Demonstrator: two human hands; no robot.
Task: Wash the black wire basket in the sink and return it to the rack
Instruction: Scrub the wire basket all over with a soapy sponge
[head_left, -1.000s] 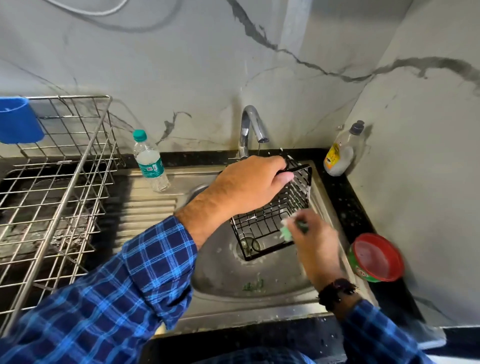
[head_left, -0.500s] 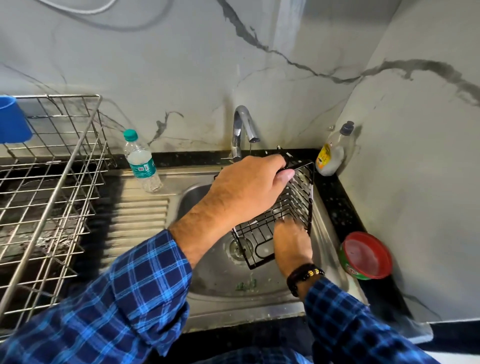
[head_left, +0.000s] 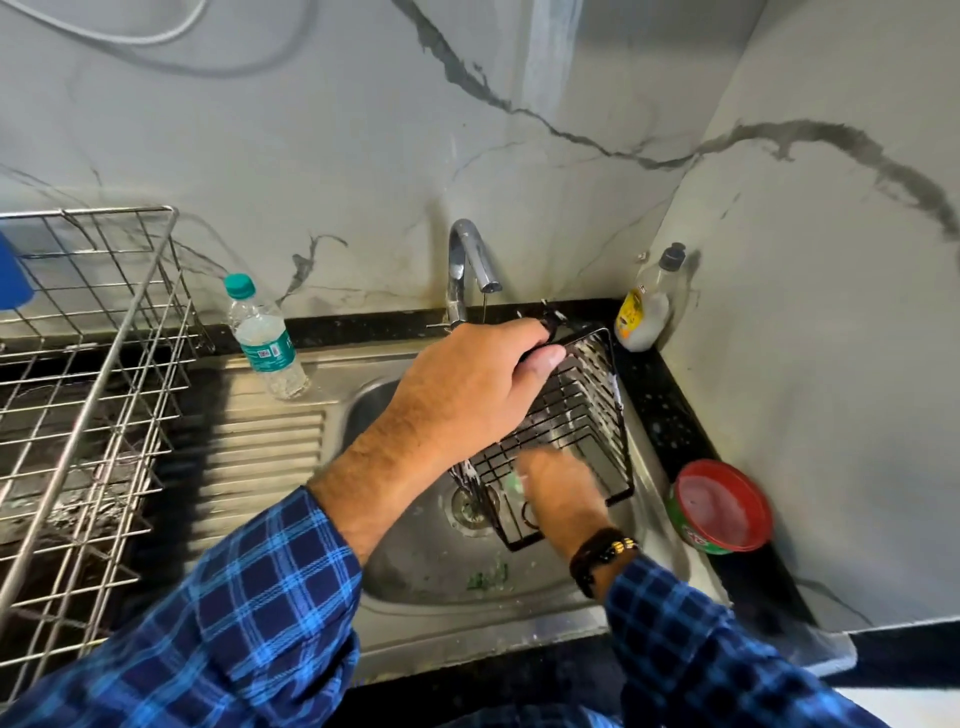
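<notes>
Head view: looking down on a steel sink (head_left: 415, 561) set in a black counter (head_left: 670, 415), marble-patterned walls behind and to the right.
Black wire basket (head_left: 582, 410): tilted on edge inside the sink bowl, under the faucet (head_left: 467, 260), lower corner close to the drain (head_left: 470, 512); white foam flecks on several wires.
Left hand (head_left: 467, 395): curled over the basket's upper rim, fingers and thumb wrapped round the wire, holding it at a slant.
Right hand (head_left: 561, 488): reaching into the basket, smeared by motion blur; green scrub pad (head_left: 514, 482) at the fingertips against the wires; impossible to tell whether gripped or merely pressed.
Rack (head_left: 132, 322): silver wire, at the left on the counter, well apart from the basket; blue cup (head_left: 13, 275) at its far left edge.
Water bottle (head_left: 262, 338): upright on the drainboard, between rack and faucet.
Soap bottle (head_left: 647, 306): upright in the back right corner of the counter.
Red-lidded tub (head_left: 722, 504): on the counter, just beside the sink's right rim.
Sleeves (head_left: 234, 623): blue plaid on both arms; dark beaded bracelet (head_left: 602, 551) on the right wrist.
</notes>
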